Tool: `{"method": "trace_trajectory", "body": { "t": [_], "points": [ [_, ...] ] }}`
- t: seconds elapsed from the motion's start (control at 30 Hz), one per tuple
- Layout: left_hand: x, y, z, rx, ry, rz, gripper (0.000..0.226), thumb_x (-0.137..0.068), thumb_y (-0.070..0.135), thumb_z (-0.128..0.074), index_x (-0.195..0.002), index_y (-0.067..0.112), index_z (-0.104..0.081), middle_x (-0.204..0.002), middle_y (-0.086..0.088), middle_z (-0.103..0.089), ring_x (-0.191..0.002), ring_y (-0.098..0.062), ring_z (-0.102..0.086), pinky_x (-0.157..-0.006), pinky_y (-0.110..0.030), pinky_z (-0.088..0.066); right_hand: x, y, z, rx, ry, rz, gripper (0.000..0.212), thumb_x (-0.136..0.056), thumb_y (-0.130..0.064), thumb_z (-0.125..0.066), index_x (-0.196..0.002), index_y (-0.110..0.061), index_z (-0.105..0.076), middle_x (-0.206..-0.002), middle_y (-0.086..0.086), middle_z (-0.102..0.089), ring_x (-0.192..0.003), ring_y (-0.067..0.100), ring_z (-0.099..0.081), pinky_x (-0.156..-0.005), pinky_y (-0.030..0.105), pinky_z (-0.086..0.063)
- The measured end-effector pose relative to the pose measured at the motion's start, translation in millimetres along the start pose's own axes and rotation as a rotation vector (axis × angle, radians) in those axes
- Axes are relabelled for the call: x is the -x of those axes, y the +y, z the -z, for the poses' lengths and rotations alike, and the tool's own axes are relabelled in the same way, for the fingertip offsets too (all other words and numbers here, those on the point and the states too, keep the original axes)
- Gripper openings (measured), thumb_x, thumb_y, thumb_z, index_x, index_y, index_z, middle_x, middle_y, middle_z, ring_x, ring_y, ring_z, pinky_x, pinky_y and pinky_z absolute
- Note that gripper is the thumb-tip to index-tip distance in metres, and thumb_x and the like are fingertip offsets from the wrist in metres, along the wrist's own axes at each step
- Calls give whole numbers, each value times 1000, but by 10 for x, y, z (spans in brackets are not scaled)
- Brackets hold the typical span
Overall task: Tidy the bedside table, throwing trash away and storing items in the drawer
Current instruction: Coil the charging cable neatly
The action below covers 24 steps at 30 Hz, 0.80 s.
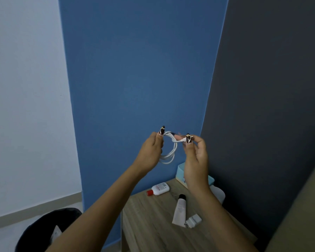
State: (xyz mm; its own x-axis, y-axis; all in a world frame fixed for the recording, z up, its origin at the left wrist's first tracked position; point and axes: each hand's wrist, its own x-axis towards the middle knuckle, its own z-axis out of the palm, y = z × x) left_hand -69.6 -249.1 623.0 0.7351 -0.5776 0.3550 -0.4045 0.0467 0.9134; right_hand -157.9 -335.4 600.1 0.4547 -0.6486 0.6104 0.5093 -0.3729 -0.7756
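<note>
Left grip (151,151): I see its fingers curled round the left side of the white cable (171,153).
Right grip (196,160): thumb and fingertips pinch the cable's plug end at the top of the coil.
Cable: looped in a small coil, held up between both grips, off the bench (149,224).
Bench: a red-capped bottle (159,189) on its side, a black-capped tube (179,210), a white charger (194,220) just beside the tube's lower end, and a light blue box (180,167) behind my right wrist.
Bin (44,228): dark, on the floor left of the bench.
</note>
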Motion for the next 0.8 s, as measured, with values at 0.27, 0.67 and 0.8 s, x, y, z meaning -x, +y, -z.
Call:
{"method": "trace_trajectory", "body": {
  "t": [0.27, 0.67, 0.8],
  "points": [
    [59, 1, -103, 5, 7, 13, 36, -102, 39, -32, -79, 13, -43, -67, 2, -39, -58, -13, -32, -57, -31, -31, -13, -34, -25, -221, 183, -97, 19, -102, -10, -39, -103, -15, -57, -88, 9, -70, -93, 19, -71, -87, 33, -56],
    [15, 35, 93, 593, -311, 355, 42, -100, 41, -36, -89, 12, -65, -67, 0, -63, -63, -13, -60, -66, -24, -47, -168, 61, 110, 157, -101, -161, 16, -91, -18, -62, -91, -30, -53, -89, 5, -73, -79, 26, -72, -71, 51, -58],
    [45, 8, 186, 784, -359, 441, 36, -99, 22, -35, -106, 3, -65, -93, -11, -71, -82, -19, -69, -70, -27, -56, -175, 98, 114, 206, -74, -130, 13, -92, -15, -61, -94, -25, -54, -92, 0, -70, -83, 16, -71, -76, 47, -58]
  ]
}}
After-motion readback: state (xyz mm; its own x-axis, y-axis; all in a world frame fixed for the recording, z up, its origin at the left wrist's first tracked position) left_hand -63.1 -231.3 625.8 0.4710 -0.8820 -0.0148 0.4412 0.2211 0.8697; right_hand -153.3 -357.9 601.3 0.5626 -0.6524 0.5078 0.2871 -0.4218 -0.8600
